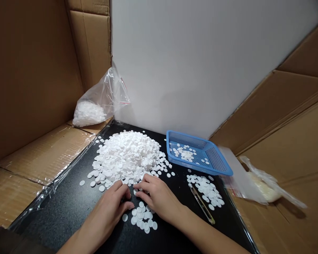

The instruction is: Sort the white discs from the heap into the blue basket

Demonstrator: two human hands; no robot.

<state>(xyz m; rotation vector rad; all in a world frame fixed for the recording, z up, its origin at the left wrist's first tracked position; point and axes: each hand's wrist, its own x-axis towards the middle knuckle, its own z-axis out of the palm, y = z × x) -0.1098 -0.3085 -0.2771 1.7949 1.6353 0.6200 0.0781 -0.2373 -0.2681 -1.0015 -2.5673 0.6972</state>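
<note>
Bg is a pale, plain wall panel (201,63) w/ brown cardboard (29,53) on the left and more of it on the right, and the black counter (69,211) in front has shiny clear film along its side edges. Big heap of white discs (129,155) sits toward the back of it, w/ strays around the bottom, and the hands are right at its near edge.

Left hand (110,208) is low over the counter, fingers curled, thumb and index tips a bit apart w/ a gap showing b/w them. Right hand (156,197) is just beside it, fingers bent at the front of the heap; there's a disc showing by its thumb and index, but can't tell if it's pinched or just lying there tbh.

Small disc batch (143,217) is on the counter b/w the forearms. Another batch (208,190) is off to the right, w/ a slim metal tool (202,204) along its near side. Blue basket (201,168) behind that has some discs in it too.

Also a clear bag w/ white bits (90,113) back left on the cardboard, and a clear bag w/ yellowish stuff (265,187) far right
</note>
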